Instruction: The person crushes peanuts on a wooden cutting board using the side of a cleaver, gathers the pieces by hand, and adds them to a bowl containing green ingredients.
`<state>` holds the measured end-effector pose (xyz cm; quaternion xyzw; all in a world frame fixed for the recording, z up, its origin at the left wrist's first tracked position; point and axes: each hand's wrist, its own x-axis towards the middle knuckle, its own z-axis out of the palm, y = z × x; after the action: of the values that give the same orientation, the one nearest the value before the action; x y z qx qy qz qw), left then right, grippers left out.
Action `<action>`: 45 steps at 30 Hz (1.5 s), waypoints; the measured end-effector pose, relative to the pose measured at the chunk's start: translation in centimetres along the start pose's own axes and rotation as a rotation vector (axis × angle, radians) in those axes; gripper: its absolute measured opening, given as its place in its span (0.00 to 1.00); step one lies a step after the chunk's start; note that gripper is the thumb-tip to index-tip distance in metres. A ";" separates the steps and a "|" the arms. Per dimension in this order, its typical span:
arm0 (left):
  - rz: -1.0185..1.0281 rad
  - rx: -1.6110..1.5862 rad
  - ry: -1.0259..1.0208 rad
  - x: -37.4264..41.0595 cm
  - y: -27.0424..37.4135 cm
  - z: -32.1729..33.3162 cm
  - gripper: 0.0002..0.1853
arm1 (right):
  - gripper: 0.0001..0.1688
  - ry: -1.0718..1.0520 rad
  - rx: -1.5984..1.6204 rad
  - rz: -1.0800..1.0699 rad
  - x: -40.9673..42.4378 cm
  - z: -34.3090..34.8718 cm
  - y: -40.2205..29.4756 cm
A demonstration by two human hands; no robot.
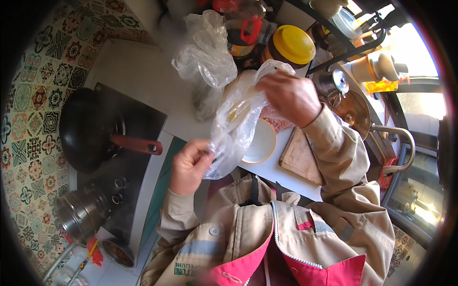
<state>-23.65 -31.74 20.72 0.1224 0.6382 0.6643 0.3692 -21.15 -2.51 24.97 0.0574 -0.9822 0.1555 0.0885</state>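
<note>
A clear plastic bag [234,119] is stretched between my hands over the counter. My left hand [189,166] pinches its near end between thumb and fingers. At its far end my right hand [290,94], blurred, grips the plastic, with the fingertips partly hidden. Something yellowish shows through the film, too unclear to name. Partly under the bag stands a white bowl [263,143] with an orange rim. Behind the bowl, a bag of reddish peanuts or beans [279,123] shows below my right wrist. A wooden cutting board [300,157] lies under my right forearm.
A black wok [86,128] with a red-brown handle sits on the hob [139,121] at left, near a steel pot [84,212]. Another plastic bag [211,50], a yellow-lidded jar [293,44] and a red-handled bottle [241,39] stand behind. The sink [352,111] and faucet [404,134] are at right.
</note>
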 end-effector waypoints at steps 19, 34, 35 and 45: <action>0.186 -0.273 0.200 2.1 0.4 2.0 0.08 | 0.08 -0.251 0.667 -0.148 1.5 3.9 -1.6; 0.216 -0.270 -0.125 2.7 2.5 2.9 0.17 | 0.16 -0.801 -0.211 0.200 6.2 13.0 1.5; 0.129 -0.293 -0.081 2.5 3.2 4.0 0.20 | 0.16 -0.810 -0.200 0.216 6.1 13.8 1.7; 0.114 -0.124 -0.233 1.8 2.8 6.2 0.20 | 0.14 -0.409 0.845 0.869 4.6 17.4 4.8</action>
<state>-21.92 -25.64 23.75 0.2118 0.5408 0.7035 0.4096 -29.08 -3.83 8.19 -0.2876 -0.7668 0.5370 -0.2022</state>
